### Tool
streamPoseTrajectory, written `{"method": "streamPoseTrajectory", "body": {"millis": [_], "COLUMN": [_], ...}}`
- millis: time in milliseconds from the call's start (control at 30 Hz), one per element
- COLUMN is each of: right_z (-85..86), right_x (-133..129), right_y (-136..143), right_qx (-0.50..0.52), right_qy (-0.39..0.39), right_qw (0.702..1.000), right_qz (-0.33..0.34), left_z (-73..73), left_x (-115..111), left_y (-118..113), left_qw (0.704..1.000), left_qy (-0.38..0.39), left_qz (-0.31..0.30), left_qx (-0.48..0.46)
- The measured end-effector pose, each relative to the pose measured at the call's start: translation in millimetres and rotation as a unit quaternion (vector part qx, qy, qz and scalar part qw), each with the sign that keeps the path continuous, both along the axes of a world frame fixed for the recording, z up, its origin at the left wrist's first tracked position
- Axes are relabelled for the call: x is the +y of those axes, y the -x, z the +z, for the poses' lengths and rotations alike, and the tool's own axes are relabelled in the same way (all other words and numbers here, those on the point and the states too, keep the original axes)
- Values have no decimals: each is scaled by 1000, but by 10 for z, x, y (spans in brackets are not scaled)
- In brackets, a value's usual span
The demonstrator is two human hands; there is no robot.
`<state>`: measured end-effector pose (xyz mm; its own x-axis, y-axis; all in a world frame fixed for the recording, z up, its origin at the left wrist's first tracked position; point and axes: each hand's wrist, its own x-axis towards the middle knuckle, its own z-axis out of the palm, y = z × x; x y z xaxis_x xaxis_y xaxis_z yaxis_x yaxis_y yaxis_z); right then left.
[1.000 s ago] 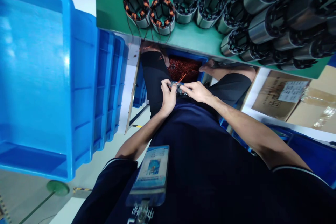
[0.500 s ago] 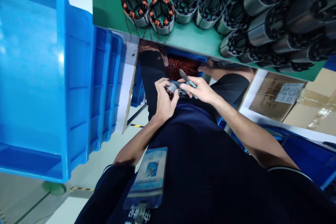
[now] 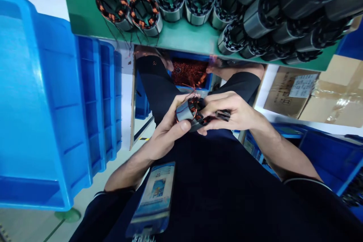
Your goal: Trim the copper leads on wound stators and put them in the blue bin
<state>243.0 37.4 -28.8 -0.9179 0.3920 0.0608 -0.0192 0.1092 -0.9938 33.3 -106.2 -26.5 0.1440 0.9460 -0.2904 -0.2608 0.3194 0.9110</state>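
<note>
A metal stator with copper windings (image 3: 185, 111) is held above my lap. My left hand (image 3: 170, 130) wraps round its side, the thumb on the near edge. At its open end, my right hand (image 3: 231, 109) has its fingers pressed on the rim and windings. A dark tool (image 3: 223, 115) lies within the right hand's grasp, its far parts hidden. Thin copper wires stick up from the stator's top. Under the bench, a blue bin (image 3: 209, 79) holds a heap of copper scraps (image 3: 185, 72).
On the green bench (image 3: 187, 41) stand two wound stators (image 3: 145, 13) and several stators without copper (image 3: 200, 2). Large blue crates (image 3: 53, 102) are stacked at the left. Cardboard boxes (image 3: 334, 94) sit at the right. A badge (image 3: 155, 193) hangs on my chest.
The stator is now higher and nearer the camera, its copper end facing my right hand. My right fingers have moved onto it, and the pliers' jaws no longer point up. The whole view has shifted.
</note>
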Motion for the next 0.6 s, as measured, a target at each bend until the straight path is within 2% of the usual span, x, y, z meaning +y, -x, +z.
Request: {"method": "streamPoseTrajectory", "body": {"millis": [100,133,200,300,367,467,600], "right_z": [59,78,126,234,309,370,305], "right_x": [27,20,-28,-165,-262,-366,-440], "right_y": [-51,-59,-53,8,64,127,172], "right_qx": [-16,-15,-12,-42,-70,-73,-71], "right_qy": [-24,-29,-32,-19,-11,-10,38], "right_qw": [1000,999,994,965,947,940,934], "right_qz": [-5,-23,-99,-258,-312,-334,-349], "left_z": [36,42,49,56,59,55,36], "left_x": [46,57,68,65,66,84,109], "left_y": [-85,-116,-178,-257,-297,-340,-364], "left_qw": [996,995,992,993,989,978,976], "left_qy": [26,30,25,-5,-38,-79,-84], "left_qz": [12,22,52,111,138,161,182], "left_qx": [-79,-97,-108,-31,44,102,88]}}
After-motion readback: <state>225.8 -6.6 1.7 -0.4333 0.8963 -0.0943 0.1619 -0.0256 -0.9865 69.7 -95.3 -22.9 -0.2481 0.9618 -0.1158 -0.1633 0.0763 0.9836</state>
